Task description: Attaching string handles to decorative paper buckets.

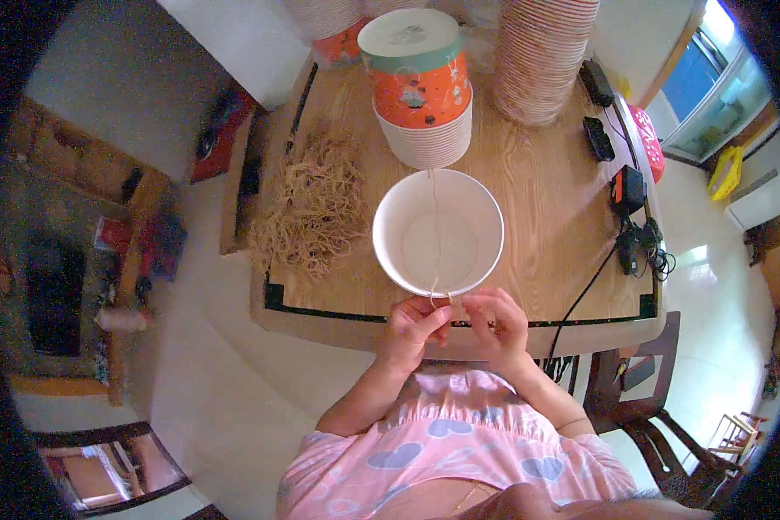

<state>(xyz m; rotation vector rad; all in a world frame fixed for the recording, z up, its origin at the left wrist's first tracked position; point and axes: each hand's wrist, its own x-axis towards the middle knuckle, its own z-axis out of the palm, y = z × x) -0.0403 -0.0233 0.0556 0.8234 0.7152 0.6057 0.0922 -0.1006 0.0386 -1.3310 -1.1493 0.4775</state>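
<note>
A white paper bucket (pixel 388 251) stands open end up near the table's front edge. A thin tan string (pixel 436 227) runs across its mouth from the far rim to the near rim. At the near rim, my left hand (pixel 414 328) pinches the string between thumb and forefinger. My right hand (pixel 497 322) is beside it, fingers bent, its fingertips closed at the string by the same rim; its exact hold is partly hidden. Left of the bucket lies a loose heap of tan strings (pixel 316 208).
Behind the bucket rises an upside-down stack of orange and green paper buckets (pixel 420 91). A tall stack of nested white buckets (pixel 542 65) stands at the back right. Black adapters and cables (pixel 628 191) lie along the right edge. A dark wooden chair (pixel 637 381) is at the right.
</note>
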